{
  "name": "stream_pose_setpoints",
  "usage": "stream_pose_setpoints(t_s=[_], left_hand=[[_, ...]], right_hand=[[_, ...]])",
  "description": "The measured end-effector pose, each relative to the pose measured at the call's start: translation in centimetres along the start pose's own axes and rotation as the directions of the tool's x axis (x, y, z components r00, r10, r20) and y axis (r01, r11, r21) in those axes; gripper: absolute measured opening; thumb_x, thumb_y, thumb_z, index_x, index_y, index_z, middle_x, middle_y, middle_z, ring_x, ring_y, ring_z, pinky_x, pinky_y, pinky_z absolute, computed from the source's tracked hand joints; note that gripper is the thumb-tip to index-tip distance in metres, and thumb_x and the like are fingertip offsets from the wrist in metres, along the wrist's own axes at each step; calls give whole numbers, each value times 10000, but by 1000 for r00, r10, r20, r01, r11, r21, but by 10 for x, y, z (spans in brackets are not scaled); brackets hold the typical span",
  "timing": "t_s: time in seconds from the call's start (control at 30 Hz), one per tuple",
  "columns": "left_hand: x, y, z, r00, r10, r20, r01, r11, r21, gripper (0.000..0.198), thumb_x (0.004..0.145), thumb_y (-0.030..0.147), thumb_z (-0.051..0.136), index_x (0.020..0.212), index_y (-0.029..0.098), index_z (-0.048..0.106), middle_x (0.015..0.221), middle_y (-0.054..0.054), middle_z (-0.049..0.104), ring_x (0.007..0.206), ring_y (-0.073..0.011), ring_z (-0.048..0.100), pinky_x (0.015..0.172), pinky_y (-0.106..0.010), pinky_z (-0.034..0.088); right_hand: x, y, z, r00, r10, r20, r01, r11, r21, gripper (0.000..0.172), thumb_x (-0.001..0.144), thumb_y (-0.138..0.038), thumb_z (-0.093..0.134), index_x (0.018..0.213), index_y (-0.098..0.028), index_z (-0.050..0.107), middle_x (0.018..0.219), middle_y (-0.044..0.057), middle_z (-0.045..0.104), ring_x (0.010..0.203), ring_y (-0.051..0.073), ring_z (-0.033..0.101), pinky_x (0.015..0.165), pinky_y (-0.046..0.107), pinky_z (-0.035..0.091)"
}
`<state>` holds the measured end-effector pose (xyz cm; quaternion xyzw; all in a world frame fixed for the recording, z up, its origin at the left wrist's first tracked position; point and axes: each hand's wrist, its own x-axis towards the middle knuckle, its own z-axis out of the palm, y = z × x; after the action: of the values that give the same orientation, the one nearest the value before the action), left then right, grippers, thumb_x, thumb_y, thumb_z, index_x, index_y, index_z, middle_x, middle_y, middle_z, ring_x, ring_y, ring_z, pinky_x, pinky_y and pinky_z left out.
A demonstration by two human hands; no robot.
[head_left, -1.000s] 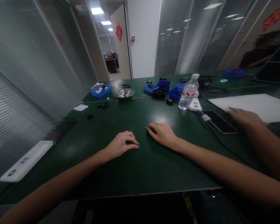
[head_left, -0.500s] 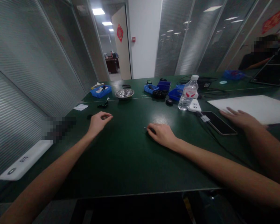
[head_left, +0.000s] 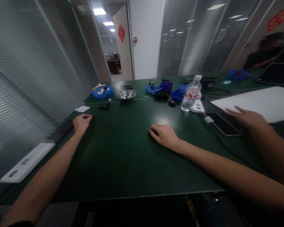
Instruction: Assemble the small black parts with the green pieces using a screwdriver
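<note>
My left hand (head_left: 82,121) is stretched far out to the left on the green table (head_left: 123,164). Its fingers curl in a pinch over the spot where a small black part lay, and the part is hidden under them. My right hand (head_left: 163,135) rests near the table's middle, closed on a thin dark tool whose metal tip (head_left: 148,129) pokes out to the left. Another person's hand (head_left: 247,117) lies flat on a white sheet (head_left: 262,101) at the right, beside a dark phone (head_left: 221,124).
A water bottle (head_left: 191,94) and a white device (head_left: 198,106) stand right of centre. Farther back are a metal bowl (head_left: 126,94), blue bins (head_left: 102,92), black parts (head_left: 104,106) and a paper scrap (head_left: 81,108). A white power strip (head_left: 26,164) lies at the left edge.
My left hand left the spot beside my right hand and swept out to the far left, ending over the small black part. My right hand stayed put.
</note>
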<state>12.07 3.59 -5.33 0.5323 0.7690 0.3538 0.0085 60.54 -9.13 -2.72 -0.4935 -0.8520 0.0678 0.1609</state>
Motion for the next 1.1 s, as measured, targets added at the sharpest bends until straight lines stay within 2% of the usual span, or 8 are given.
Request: stream_pose_setpoints(t_s=[0.37,0.53,0.7,0.9,1.1], left_hand=[[6,-8,-2,992,-125,26,127,989,-75,265,832,318,790,1008,121,770,723,47,700,831,-178,625,845,-286,467],[6,-12,0,993,-120,-9,118,988,-100,252,811,315,761,989,138,786,797,17,743,845,-191,661,839,-289,487],[9,-14,1,991,-117,-62,111,989,-95,239,766,323,710,917,164,806,839,-50,777,850,-244,707,833,-323,530],[11,-17,0,997,-68,-45,67,997,-26,247,800,314,649,926,163,799,890,-85,782,853,-266,716,827,-342,544],[6,-13,-2,998,68,9,-69,991,117,216,865,321,621,907,156,755,944,-149,760,954,-329,704,904,-399,517]], right_hand=[[0,0,2,1000,-7,-17,7,1000,-6,276,1053,-382,465,1134,-222,676,979,51,734,800,179,660,682,273,411],[0,-3,3,1000,2,-13,-2,1000,-27,273,1049,-380,471,1127,-221,678,967,52,734,786,181,657,671,275,407],[-1,-7,4,1000,5,-16,-6,1000,-25,276,1049,-386,470,1124,-222,679,948,45,732,767,176,650,655,278,404],[-1,-7,5,1000,-7,-28,7,1000,-12,271,1047,-377,475,1140,-222,677,960,47,731,783,180,657,683,286,430],[-1,-8,3,1000,-6,-14,6,1000,2,273,1051,-381,470,1144,-223,672,980,51,735,798,182,665,682,280,433]])
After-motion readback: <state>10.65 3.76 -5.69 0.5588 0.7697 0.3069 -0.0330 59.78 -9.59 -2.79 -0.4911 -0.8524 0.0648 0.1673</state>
